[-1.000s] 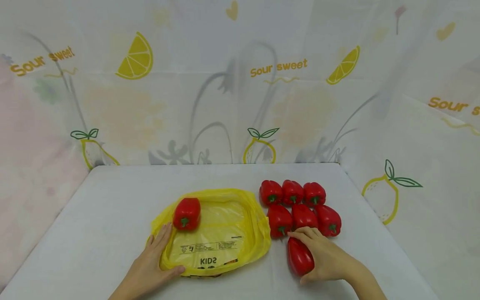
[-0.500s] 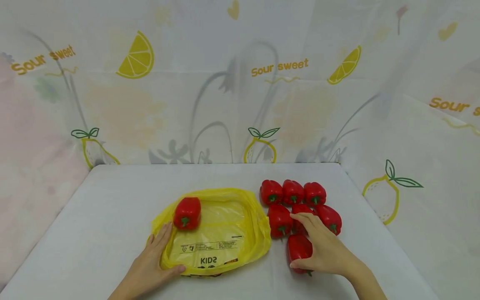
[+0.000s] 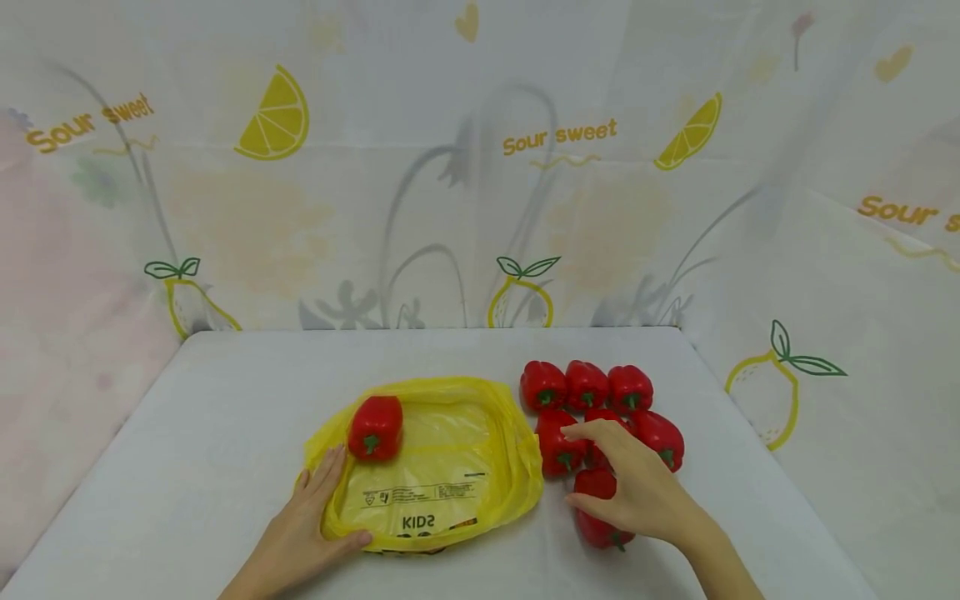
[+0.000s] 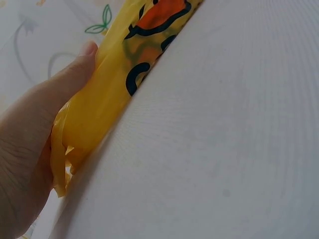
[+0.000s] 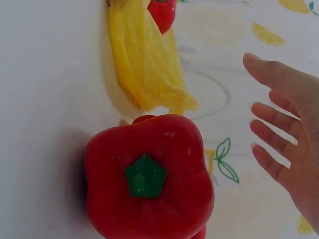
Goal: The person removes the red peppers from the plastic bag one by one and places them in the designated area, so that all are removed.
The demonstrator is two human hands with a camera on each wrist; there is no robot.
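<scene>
A yellow plastic bag (image 3: pixel 408 467) lies on the white table with its mouth spread wide, and one red bell pepper (image 3: pixel 376 427) sits in its left part. My left hand (image 3: pixel 303 518) rests against the bag's near left edge, fingers extended. The left wrist view shows its thumb lying along the bag wall (image 4: pixel 94 107). My right hand (image 3: pixel 639 485) hovers over a red bell pepper (image 3: pixel 602 533) at the near right, thumb and fingers spread. In the right wrist view that pepper (image 5: pixel 149 211) stands apart from the hand (image 5: pixel 294 119), its green stem facing the camera.
Several more red bell peppers (image 3: pixel 587 384) stand in two rows beyond my right hand, beside the bag's right edge. A printed white cloth (image 3: pixel 420 200) with lemon drawings hangs behind the table (image 3: pixel 247 392).
My right hand has let go of the nearest pepper and risen off it, now spread above it. That pepper has turned so its stem faces forward. The left hand has stayed put.
</scene>
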